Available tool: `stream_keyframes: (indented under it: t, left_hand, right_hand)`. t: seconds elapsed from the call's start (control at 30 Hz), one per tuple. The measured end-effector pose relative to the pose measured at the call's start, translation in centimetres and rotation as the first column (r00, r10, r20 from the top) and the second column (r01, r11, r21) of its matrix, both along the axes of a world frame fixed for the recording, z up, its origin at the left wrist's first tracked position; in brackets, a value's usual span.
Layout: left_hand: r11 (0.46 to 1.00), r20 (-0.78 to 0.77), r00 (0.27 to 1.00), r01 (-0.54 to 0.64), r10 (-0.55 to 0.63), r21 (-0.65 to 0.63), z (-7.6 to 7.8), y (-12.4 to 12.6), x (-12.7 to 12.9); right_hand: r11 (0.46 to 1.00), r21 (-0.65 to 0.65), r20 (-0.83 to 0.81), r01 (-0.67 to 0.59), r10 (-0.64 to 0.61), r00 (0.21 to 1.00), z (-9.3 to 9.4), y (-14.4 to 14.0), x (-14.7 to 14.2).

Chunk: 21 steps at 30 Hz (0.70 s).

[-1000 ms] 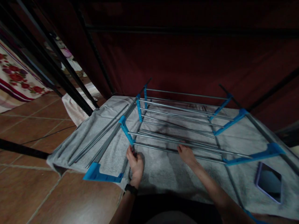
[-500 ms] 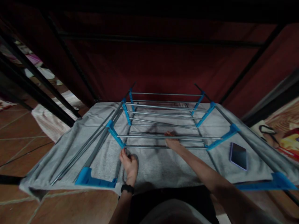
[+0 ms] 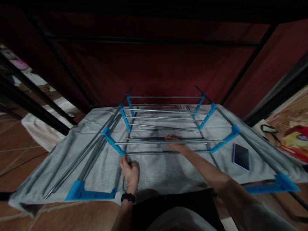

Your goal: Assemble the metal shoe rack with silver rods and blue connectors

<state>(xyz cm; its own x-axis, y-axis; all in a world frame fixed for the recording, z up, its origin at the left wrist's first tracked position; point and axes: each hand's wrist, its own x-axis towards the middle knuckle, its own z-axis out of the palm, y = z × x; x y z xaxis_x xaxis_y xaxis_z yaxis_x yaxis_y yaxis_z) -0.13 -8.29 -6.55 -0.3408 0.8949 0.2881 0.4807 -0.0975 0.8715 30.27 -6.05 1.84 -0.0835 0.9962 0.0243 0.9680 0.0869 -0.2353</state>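
Head view: the left hand [image 3: 129, 170] is closed on the lower end of a blue bracket [image 3: 113, 145] of the drying rack [image 3: 166, 128]; the right hand [image 3: 175, 144] is pressed flat on a rod [image 3: 168, 141]. Fingers could be pinched if the loose rod slipped sideways.

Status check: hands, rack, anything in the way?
Left hand gripping rack at blue corner joint. Right hand on a middle rod. Phone lies right, apart.

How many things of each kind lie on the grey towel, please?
Folding drying rack of grey metal rods with blue plastic brackets: 1
Dark flat smartphone: 1
Person's hands: 2, left hand, right hand
Total: 4
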Motion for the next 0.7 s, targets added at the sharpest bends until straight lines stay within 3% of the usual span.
stream_keyframes:
  t: [0.1, 0.2, 0.3, 0.4, 0.57, 0.7]
  left_hand:
    - [1.0, -0.001, 1.0, -0.004, 0.004, -0.001, -0.1, -0.2, 0.1]
    - [0.999, 0.032, 0.999, -0.03, 0.029, 0.017, -0.4, -0.4, 0.2]
    - [0.998, 0.068, 0.996, -0.062, 0.061, 0.02, -0.7, -0.5, 0.2]
    - [0.997, 0.12, 0.99, -0.081, 0.078, 0.017, -0.9, -0.7, 0.2]
    - [0.987, 0.213, 0.966, -0.156, 0.144, 0.039, -0.5, -0.3, 0.0]
    - [0.98, 0.239, 0.959, -0.178, 0.152, 0.093, 0.7, 1.3, -0.3]
  right_hand:
    - [0.991, -0.045, 0.015, -0.129, 0.13, 0.991, 0.2, 0.5, 0.3]
    - [0.983, -0.02, 0.059, -0.182, 0.183, 0.981, 0.0, -0.5, 0.3]
    - [0.987, 0.053, 0.152, -0.154, 0.144, 0.978, -0.3, -2.5, -0.1]
    - [0.99, 0.042, 0.187, -0.136, 0.126, 0.974, -0.7, -4.3, -0.6]
    - [0.979, 0.056, 0.147, -0.197, 0.187, 0.971, -1.9, -7.0, -1.1]
    - [0.988, 0.062, 0.074, -0.144, 0.139, 0.988, -3.2, -8.6, -1.4]
